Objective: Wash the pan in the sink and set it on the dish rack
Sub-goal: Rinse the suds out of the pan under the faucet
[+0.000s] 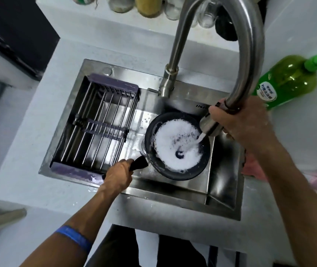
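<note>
- The sink [182, 191] is set into the surface [28, 151].
- The dish rack [96, 128] spans the sink's left half.
- The pan [178, 146] sits in the right half, its handle toward the rack.
- The faucet [211, 54] rises behind the pan and arches over it.
- A soap bottle [288, 81] lies right of the sink.
- Jars [148, 6] line the ledge behind.

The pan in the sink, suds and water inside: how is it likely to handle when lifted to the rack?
The pan probably lifts stiffly as one piece, held by its handle in the left hand. The foam and water inside likely add weight and may slosh, so tipping it out first seems wise. Suds on the rim suggest it could be slippery.
</note>
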{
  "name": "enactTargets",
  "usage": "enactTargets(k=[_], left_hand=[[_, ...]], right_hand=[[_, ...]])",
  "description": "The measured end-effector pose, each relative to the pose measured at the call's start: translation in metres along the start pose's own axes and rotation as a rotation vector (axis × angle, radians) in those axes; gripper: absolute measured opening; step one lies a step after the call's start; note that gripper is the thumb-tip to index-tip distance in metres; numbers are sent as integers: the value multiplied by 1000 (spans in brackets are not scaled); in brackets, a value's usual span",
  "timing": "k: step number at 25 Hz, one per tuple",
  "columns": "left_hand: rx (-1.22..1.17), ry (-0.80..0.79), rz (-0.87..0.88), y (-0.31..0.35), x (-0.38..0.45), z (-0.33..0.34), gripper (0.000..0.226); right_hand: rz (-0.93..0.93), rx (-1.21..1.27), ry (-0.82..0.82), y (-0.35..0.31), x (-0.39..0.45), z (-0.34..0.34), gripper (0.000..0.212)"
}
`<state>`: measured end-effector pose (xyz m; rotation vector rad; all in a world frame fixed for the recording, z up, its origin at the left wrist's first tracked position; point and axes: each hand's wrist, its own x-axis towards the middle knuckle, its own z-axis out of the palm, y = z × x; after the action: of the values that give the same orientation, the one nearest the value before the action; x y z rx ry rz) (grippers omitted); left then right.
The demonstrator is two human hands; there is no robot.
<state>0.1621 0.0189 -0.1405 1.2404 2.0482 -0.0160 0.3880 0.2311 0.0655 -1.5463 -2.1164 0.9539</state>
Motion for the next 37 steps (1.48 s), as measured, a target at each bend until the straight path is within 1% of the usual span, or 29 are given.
enactTargets(k=[2, 3, 6, 7, 8, 10, 12, 16, 19, 22, 26, 29, 32, 37], left_hand=[[2, -9, 3, -3, 2, -1, 15], [-3, -11, 8, -4, 2, -1, 14], [-11, 3, 35, -6, 1, -1, 13], [-8, 10, 42, -6, 1, -1, 15], [-3, 14, 52, -7, 2, 0, 16], [3, 19, 71, -7, 3, 3, 18], [9, 35, 80, -8, 3, 3, 18], [1, 44, 74, -8, 3, 4, 19], [23, 37, 67, -8, 4, 5, 24], [25, 33, 62, -6, 2, 3, 22], [29, 22, 40, -4, 2, 3, 26], [19, 21, 31, -6, 3, 5, 29], [22, 24, 53, -8, 4, 6, 25], [38, 40, 72, -9, 4, 6, 21]], right_hand=[[43, 95, -26, 6, -1, 14, 28], [73, 119, -54, 10, -4, 22, 31], [141, 13, -181, 29, -21, 42, 52], [183, -43, -211, 33, -26, 45, 54], [214, -93, -224, 36, -29, 46, 51], [237, -173, -229, 40, -32, 48, 44], [201, -210, -224, 35, -32, 51, 46], [141, -115, -176, 31, -30, 66, 50], [98, -28, -195, 25, -30, 81, 52], [97, 101, -229, 21, -32, 95, 52], [107, 150, -224, 16, -30, 104, 50], [128, 154, -184, 14, -24, 106, 48], [117, 158, -154, 13, -21, 107, 50], [117, 167, -193, 12, -22, 108, 51]])
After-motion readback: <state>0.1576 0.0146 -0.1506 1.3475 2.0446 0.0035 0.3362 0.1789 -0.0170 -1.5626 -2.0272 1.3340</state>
